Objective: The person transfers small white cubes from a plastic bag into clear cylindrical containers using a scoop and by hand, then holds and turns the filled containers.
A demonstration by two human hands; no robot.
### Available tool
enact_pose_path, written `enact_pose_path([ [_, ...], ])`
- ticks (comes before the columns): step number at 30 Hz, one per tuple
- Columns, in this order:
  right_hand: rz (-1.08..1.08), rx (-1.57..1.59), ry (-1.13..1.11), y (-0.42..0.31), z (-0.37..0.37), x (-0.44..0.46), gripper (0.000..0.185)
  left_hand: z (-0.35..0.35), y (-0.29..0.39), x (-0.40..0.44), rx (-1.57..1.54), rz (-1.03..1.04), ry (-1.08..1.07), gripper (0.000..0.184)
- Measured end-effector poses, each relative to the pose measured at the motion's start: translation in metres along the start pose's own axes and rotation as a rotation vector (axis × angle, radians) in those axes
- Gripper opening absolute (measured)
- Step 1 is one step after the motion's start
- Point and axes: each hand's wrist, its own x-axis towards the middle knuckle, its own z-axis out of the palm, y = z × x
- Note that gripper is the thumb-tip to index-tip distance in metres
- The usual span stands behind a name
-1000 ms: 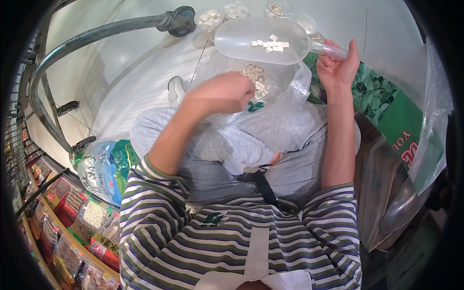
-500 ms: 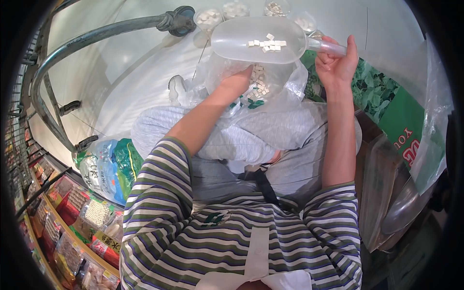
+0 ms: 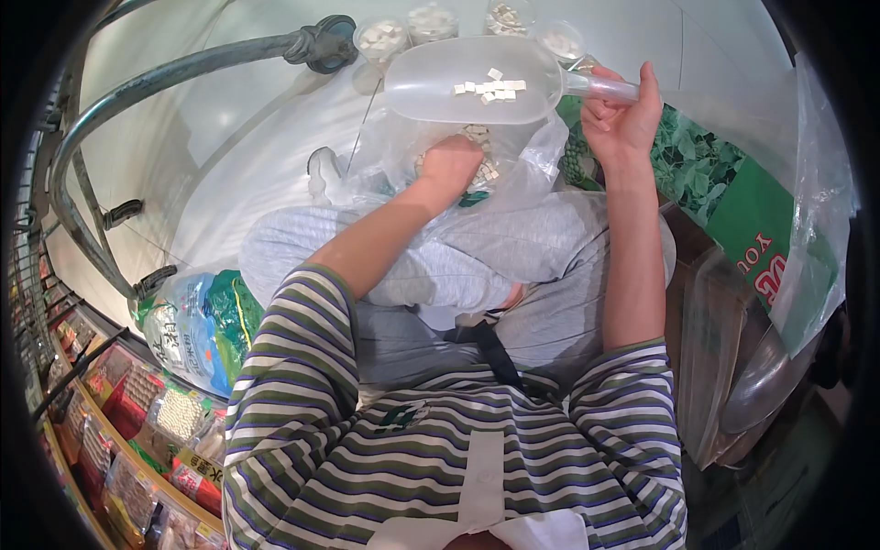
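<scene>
My right hand (image 3: 621,124) holds the handle of a large translucent plastic scoop (image 3: 422,81), with its thumb pointing up. Several small white square pieces (image 3: 495,89) lie together in the scoop's bowl. Below the scoop, a clear plastic bag (image 3: 541,151) in front of my crossed legs contains more of these pieces and some green bits. My left hand (image 3: 454,163) reaches into the bag, closed and knuckles up over the pieces. Its fingertips are hidden, so what they grip cannot be seen.
Clear tubs (image 3: 383,38) of white pieces stand on the floor beyond the scoop. A metal cart frame (image 3: 183,73) curves along the left. Packaged goods (image 3: 179,412) fill a shelf at lower left, near a blue-green bag (image 3: 206,321). A green printed sheet (image 3: 752,215) lies right.
My left hand has turned knuckles up and closed lower over the pieces in the bag. The scoop stays level in my right hand; the whole view has shifted slightly.
</scene>
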Motion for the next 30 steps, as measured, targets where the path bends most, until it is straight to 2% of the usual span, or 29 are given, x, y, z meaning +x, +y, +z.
enact_pose_path([
  [6,0.01,0.011,-0.006,0.0,0.001,-0.001,0.066,0.0,-0.002,-0.002,-0.007,0.039,0.072,0.008],
  [10,0.01,0.01,0.004,-0.001,0.001,-0.001,0.066,-0.005,-0.005,-0.002,-0.044,0.031,0.044,0.009],
  [13,0.009,0.014,0.011,-0.001,0.001,-0.001,0.066,-0.028,-0.014,-0.002,-0.205,0.046,0.009,0.011],
  [15,0.008,0.02,0.016,-0.002,0.001,-0.001,0.066,-0.057,-0.014,-0.003,-0.451,0.031,-0.042,0.014],
  [16,0.002,0.017,0.027,-0.002,0.002,-0.002,0.066,-0.076,-0.013,-0.005,-0.452,0.031,-0.041,0.014],
  [18,-0.006,0.016,0.038,-0.003,0.001,-0.001,0.066,-0.116,-0.012,-0.013,-0.54,0.173,-0.209,0.011],
  [19,0.001,0.027,0.02,-0.004,-0.001,0.0,0.066,-0.137,-0.013,-0.017,-0.538,0.176,-0.212,0.011],
  [21,0.002,0.046,0.007,-0.003,-0.002,0.0,0.066,-0.173,-0.021,-0.023,-0.978,0.253,-0.298,0.011],
  [22,0.001,0.029,0.019,-0.002,-0.001,-0.001,0.066,-0.186,-0.028,-0.023,-0.974,0.259,-0.303,0.011],
  [24,-0.004,0.014,0.03,-0.002,0.0,-0.001,0.066,-0.204,-0.039,-0.021,-1.122,0.139,-0.077,0.014],
  [25,-0.009,0.007,0.009,0.0,-0.001,0.0,0.066,-0.204,-0.042,-0.018,-1.117,0.143,-0.077,0.014],
  [27,-0.015,0.002,-0.018,0.001,-0.002,0.003,0.066,-0.205,-0.049,-0.01,-0.847,0.071,0.205,0.016],
  [30,0.025,0.019,-0.033,-0.001,-0.003,0.003,0.068,-0.199,-0.046,-0.007,-0.776,0.064,0.294,0.018],
])
